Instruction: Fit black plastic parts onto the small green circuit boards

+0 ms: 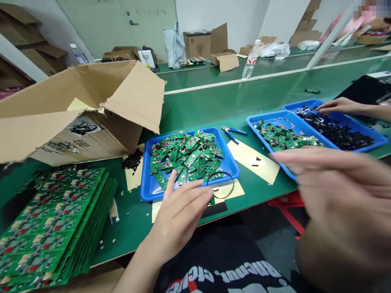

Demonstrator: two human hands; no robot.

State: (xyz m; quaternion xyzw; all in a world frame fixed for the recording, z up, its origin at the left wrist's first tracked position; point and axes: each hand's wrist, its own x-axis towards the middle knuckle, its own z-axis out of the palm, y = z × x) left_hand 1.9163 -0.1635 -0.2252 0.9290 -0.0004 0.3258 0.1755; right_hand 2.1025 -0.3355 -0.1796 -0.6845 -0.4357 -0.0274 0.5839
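My left hand [180,217] is in front of the near blue tray [146,185], its index finger raised and its other fingers together. A small green circuit board [212,200] pokes out at its fingertips, mostly hidden by the hand. Beside those fingertips a thin black wire [233,188] curls in a loop, apparently joined to the board. Many small green circuit boards [192,156] lie heaped in the tray. At the right, my right hand [332,195] is raised and smeared by motion; whether it holds anything cannot be made out.
Stacked circuit panels [45,224] and an open cardboard box [134,97] stand left. Blue-handled cutters [234,132] and yellow paper [253,160] lie right of the tray. Further right are a blue tray of boards [256,118] and one of black parts [342,132], with another person's hand [342,106].
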